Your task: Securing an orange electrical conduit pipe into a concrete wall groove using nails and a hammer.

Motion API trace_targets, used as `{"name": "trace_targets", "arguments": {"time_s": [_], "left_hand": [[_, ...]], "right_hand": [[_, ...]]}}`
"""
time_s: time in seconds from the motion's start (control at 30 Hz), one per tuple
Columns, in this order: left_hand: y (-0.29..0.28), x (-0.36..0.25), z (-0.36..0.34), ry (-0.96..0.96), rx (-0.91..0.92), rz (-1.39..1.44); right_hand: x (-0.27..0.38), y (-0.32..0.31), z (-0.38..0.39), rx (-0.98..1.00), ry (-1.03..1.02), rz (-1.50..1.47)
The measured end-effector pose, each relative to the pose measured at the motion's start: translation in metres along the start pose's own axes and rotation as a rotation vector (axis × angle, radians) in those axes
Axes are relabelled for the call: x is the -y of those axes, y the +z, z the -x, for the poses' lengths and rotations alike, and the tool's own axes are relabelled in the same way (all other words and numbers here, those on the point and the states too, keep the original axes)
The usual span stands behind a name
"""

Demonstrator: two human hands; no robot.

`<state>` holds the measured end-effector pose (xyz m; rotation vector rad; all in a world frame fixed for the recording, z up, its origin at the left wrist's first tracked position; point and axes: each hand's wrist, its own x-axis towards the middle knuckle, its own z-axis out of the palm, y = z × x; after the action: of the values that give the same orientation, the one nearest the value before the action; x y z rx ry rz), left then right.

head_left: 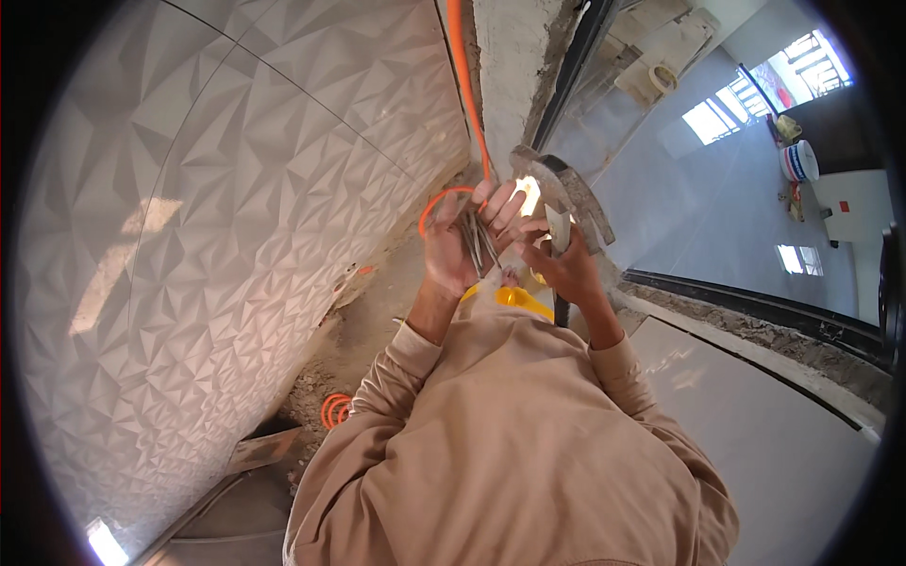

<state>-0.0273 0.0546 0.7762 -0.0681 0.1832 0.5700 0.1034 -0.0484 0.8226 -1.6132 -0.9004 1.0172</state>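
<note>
Smooth orange cord, slender and round, lies at the person's left hand, in front of the chest. From the upper edge it descends almost straight toward the fingers, its long axis tilted slightly rightward, and bends there into a loop bulging left past the thumb. Thin grey strands, perhaps wire, cross the palm, sloping down to the right. The left hand is half closed, fingers curled over cord and strands. The cord is probably light, flexible and springy, somewhat slippery, and best held beside the loop; the strands look stiffer and easily bent.

The right hand, just beside, appears closed around the pale shaft of a tool with a curved grey metal head, probably a hammer, its head uppermost.

Outward: the beige long-sleeved garment below; the white faceted wall tiles at left; a small orange coil at their foot; a white bucket at far right.
</note>
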Motion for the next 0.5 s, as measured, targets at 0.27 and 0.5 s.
{"name": "trace_targets", "arguments": {"time_s": [0.27,0.5], "left_hand": [[0.008,-0.005,-0.018,-0.034,0.028,-0.211],[-0.003,-0.014,-0.029,-0.005,-0.124,-0.092]], "right_hand": [[-0.008,0.016,-0.032,-0.067,0.005,0.306],[-0.002,0.022,-0.047,-0.074,0.081,0.227]]}}
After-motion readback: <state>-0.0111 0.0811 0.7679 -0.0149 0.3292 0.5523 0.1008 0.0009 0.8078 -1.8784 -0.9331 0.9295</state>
